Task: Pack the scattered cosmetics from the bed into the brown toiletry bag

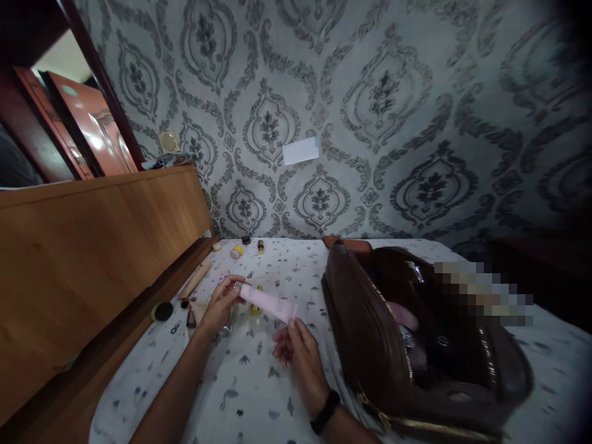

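A pale pink squeeze tube (268, 301) is held up over the patterned white sheet, slanting down to the right. My left hand (222, 302) grips its cap end, fingers closed round it. At the flat crimped end, the thumb and fingers of my right hand (298, 351) pinch the tube; a black band circles that wrist. Behind the tube, partly covered, stands a small bottle of yellow liquid (256, 308). Several small items lie under and beside my left hand, mostly hidden by it.
A brown leather bag (370, 333) lies unzipped at the right with items inside. Toward the wall are a yellow-and-white jar (237, 251), a small dark bottle (261, 246) and a dark round lid (246, 240). A wooden board (106, 228) borders the left, near a dark round container (161, 311).
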Motion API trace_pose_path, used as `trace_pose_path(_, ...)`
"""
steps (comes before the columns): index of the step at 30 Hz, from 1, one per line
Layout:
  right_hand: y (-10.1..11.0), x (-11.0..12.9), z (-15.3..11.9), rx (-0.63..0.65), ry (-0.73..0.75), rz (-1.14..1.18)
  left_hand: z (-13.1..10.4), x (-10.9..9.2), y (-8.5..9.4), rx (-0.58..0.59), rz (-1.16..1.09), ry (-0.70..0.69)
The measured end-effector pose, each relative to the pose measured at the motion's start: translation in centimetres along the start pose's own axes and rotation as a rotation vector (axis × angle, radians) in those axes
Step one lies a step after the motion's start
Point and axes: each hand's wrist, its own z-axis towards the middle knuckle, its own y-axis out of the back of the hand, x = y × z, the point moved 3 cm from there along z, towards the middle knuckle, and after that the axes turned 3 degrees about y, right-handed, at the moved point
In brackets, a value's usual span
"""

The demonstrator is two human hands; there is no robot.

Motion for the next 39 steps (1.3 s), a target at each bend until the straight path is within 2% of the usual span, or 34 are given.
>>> trace_pose_path(7, -0.3, 0.1, -0.2, 0.019, -0.012, -0.026, -0.2, -0.3, 0.4, -0.054, 0.121, 0.005)
trace_pose_path(11, -0.6, 0.1, -0.5, 0.091, -0.004, -0.068, -0.3, -0.4, 1.7, -0.145, 0.247, 0.029)
trace_pose_path(14, -0.7, 0.2, -0.6, 0.149, 0.018, -0.12, 0.2, -0.3, 2.3, -0.147, 0.323, 0.003)
trace_pose_path(20, -0.6, 0.5, -0.9, 0.154, -0.02, -0.162, 0.6, -0.6, 1.8, -0.141, 0.693, -0.057)
trace_pose_path(26, -0.8, 0.6, -0.7, 0.178, -0.021, -0.162, 0.1, -0.3, 2.0, -0.258, 1.022, 0.011)
trace_pose_path(31, -0.8, 0.6, -0.8, 0.162, -0.038, -0.189, -0.4, -1.0, 2.1, -0.292, 1.228, 0.079)
trace_pose_path(35, -0.8, 0.9, -0.8, 0.159, -0.056, -0.198, -0.2, -2.2, 4.1, -0.379, 1.368, 0.162)
trace_pose_path(39, -0.9, 1.0, -0.8, 0.176, -0.049, -0.203, 0.4, -2.4, 7.8, -0.474, 1.476, 0.299)
